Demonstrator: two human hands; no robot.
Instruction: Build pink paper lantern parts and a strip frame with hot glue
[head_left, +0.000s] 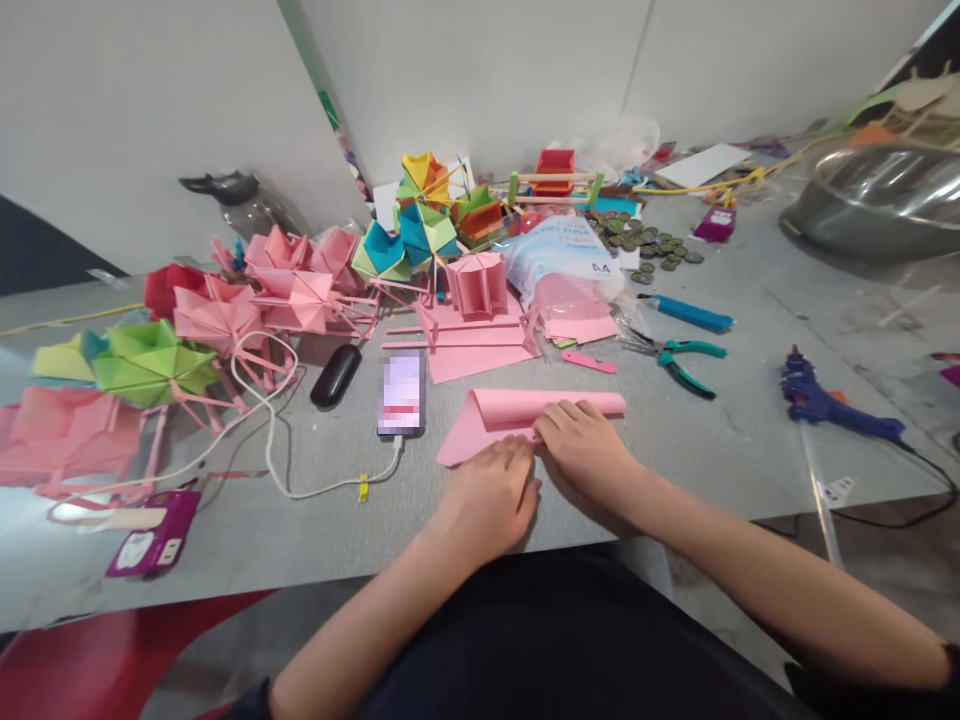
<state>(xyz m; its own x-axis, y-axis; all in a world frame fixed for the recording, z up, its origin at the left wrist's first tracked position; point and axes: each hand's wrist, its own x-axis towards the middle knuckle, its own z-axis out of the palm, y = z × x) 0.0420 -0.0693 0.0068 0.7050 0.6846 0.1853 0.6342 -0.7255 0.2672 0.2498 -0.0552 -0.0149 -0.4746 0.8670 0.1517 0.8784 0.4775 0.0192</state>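
Observation:
A sheet of pink paper [495, 407] lies at the table's near middle, its far side curled over into a loose roll or fold. My right hand [586, 445] has its fingers bent over the curled part, pressing it down from above. Beside it, my left hand [487, 497] is closed with curled fingertips on the sheet's near edge, almost touching the right. The paper under both hands and the left thumb's grip are partly hidden. Just beyond the sheet is a pink cutter knife [589, 362]. A phone [401, 393] on a white cable lies to the left.
Folded-paper models [217, 315] crowd the left and back. Pliers [679, 362], a blue-handled tool [688, 313] and a blue glue gun [832, 400] lie right. A bag of copy paper [559, 262], coins [645, 240] and a metal bowl [874, 205] stand farther back. A black case [335, 377] sits left.

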